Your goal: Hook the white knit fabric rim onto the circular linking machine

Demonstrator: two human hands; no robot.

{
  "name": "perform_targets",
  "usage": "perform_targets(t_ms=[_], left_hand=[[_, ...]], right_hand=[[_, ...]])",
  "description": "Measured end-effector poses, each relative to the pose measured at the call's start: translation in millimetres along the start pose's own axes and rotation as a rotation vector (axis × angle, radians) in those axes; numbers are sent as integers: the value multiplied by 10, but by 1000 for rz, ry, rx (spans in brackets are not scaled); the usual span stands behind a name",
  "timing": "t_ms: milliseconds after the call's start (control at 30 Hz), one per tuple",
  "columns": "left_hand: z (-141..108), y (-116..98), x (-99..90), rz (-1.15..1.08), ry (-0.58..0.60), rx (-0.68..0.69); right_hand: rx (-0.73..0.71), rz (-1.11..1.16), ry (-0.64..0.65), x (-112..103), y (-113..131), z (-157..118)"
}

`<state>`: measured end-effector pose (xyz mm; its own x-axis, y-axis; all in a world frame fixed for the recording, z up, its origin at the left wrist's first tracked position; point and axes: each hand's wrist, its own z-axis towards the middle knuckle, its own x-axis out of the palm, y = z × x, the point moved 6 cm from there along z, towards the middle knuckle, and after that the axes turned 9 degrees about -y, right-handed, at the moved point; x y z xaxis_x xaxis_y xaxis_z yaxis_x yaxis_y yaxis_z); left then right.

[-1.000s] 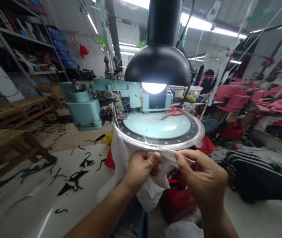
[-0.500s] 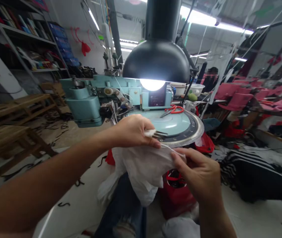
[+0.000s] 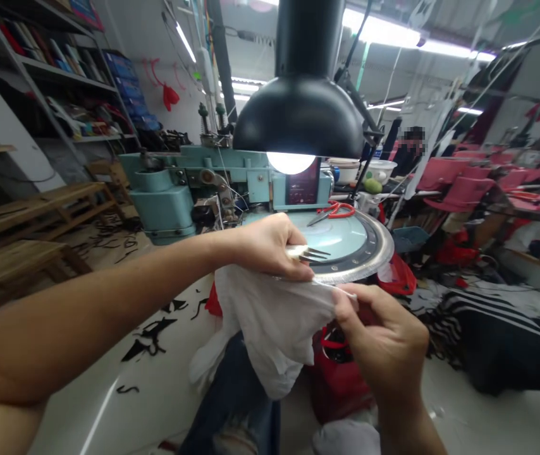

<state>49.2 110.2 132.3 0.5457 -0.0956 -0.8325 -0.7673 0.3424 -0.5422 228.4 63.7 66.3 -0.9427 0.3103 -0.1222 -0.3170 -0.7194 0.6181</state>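
Note:
My left hand is closed at the near rim of the round machine dial. A small pronged tool with a pale handle sticks out from its fist, prongs to the right. The same thumb presses on the edge of a white cloth. My right hand, lower and to the right, pinches the cloth's edge between thumb and fingertips. That edge runs taut between both hands, and the rest of the cloth hangs over my lap. Fingers hide where the left hand meets the rim.
A black lamp hangs low above the dial. Red-handled scissors lie on the dial's top. The green machine body extends left. Below is a red bag; striped dark fabric lies right. Another person sits far back.
My left hand has shifted slightly right along the rim with the pronged tool, its prongs now showing more. The right hand keeps its pinch. The whole view has tilted a little.

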Motion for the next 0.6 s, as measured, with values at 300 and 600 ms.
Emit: perform_targets(t_ms=[300, 600], left_hand=[[91, -86, 82, -14, 11, 25], [139, -83, 120, -13, 20, 23]], right_hand=[[170, 36, -7, -17, -188, -39], [170, 61, -57, -28, -254, -48]])
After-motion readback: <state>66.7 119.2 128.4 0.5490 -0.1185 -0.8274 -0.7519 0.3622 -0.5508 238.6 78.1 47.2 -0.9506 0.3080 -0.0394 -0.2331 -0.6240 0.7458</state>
